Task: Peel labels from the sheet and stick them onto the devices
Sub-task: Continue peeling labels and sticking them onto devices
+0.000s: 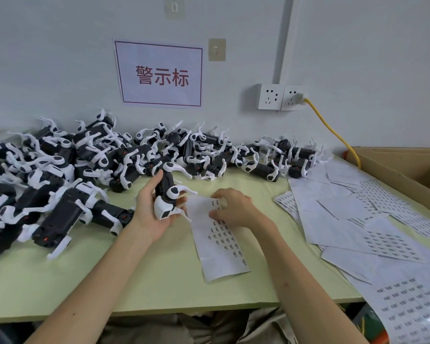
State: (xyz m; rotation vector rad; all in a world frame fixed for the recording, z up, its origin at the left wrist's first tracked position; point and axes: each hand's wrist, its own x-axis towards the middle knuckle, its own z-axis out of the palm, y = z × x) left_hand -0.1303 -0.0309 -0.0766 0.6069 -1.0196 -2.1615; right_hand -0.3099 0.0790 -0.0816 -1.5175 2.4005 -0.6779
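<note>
Tearing or creasing is the likely trouble in this peel: right hand [231, 207] pinches with curled fingers at the far end of the white paper label sheet [221, 247] on the pale green bench [159, 281], while left hand [148, 212] grips a black-and-white plastic device [168, 192] just left of it.

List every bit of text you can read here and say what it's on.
"警示标": red characters on the wall sign.
Labels on the sheet: rows of print, too small and blurred to read.
Print on the loose sheets at right: likewise unreadable.
Devices: no readable text.
</note>
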